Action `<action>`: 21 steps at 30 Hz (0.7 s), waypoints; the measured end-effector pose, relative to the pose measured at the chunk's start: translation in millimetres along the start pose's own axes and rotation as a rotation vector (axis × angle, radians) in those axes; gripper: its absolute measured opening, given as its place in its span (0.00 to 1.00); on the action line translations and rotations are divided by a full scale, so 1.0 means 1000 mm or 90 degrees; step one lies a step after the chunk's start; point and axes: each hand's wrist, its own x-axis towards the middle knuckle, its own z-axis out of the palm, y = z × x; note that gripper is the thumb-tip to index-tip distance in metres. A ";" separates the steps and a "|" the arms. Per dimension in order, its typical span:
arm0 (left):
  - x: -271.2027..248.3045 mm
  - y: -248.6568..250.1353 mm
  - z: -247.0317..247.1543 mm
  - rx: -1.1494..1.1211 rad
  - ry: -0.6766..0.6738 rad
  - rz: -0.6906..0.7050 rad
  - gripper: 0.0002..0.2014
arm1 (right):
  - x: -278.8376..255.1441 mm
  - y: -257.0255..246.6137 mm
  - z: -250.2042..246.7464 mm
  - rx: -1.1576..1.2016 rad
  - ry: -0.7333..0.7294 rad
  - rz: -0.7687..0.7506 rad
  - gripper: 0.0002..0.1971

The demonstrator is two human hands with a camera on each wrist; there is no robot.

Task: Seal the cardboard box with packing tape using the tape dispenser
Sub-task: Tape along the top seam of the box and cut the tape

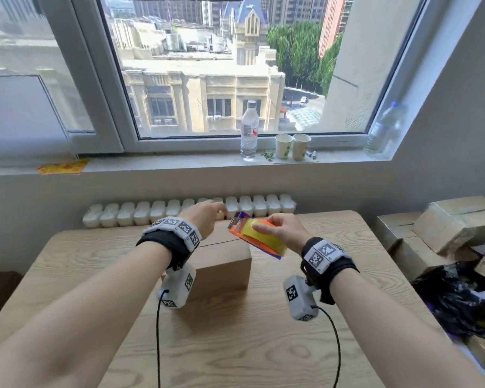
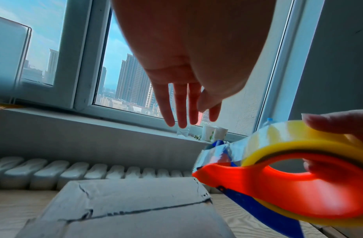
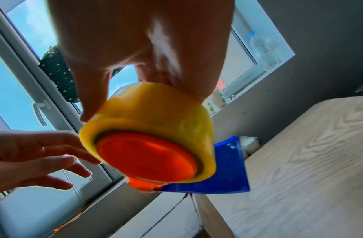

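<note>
A closed brown cardboard box (image 1: 221, 264) (image 2: 135, 207) sits mid-table, its top flaps meeting at a seam. My right hand (image 1: 280, 231) grips an orange tape dispenser (image 1: 256, 238) (image 2: 288, 180) (image 3: 148, 159) with a yellow tape roll (image 3: 156, 112) and blue blade guard (image 3: 221, 173), held in the air above the box's right far corner. A short clear tape end (image 2: 215, 154) sticks out at the dispenser's front. My left hand (image 1: 207, 218) (image 2: 186, 103) (image 3: 33, 159) hovers over the box's far edge, just left of the dispenser, fingers straight and holding nothing.
The wooden table (image 1: 235, 345) stands against a wall with a white radiator (image 1: 188, 210). The windowsill holds a water bottle (image 1: 249, 130), two paper cups (image 1: 291, 145) and another bottle (image 1: 387, 127). Stacked cardboard boxes (image 1: 443, 228) and a black bag (image 1: 465, 298) crowd the right.
</note>
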 end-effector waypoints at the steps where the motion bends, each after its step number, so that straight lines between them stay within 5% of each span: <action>1: 0.001 -0.006 -0.003 -0.005 -0.008 0.012 0.22 | 0.005 -0.005 0.002 -0.009 -0.017 -0.010 0.09; 7: 0.004 -0.041 -0.011 -0.025 -0.042 0.061 0.22 | 0.023 -0.035 0.020 -0.016 -0.088 -0.017 0.05; 16: 0.001 -0.073 -0.017 -0.041 -0.043 0.041 0.06 | 0.046 -0.053 0.046 -0.091 -0.143 -0.031 0.05; 21: -0.004 -0.078 -0.022 -0.052 -0.035 -0.011 0.09 | 0.057 -0.057 0.052 -0.174 -0.147 -0.054 0.08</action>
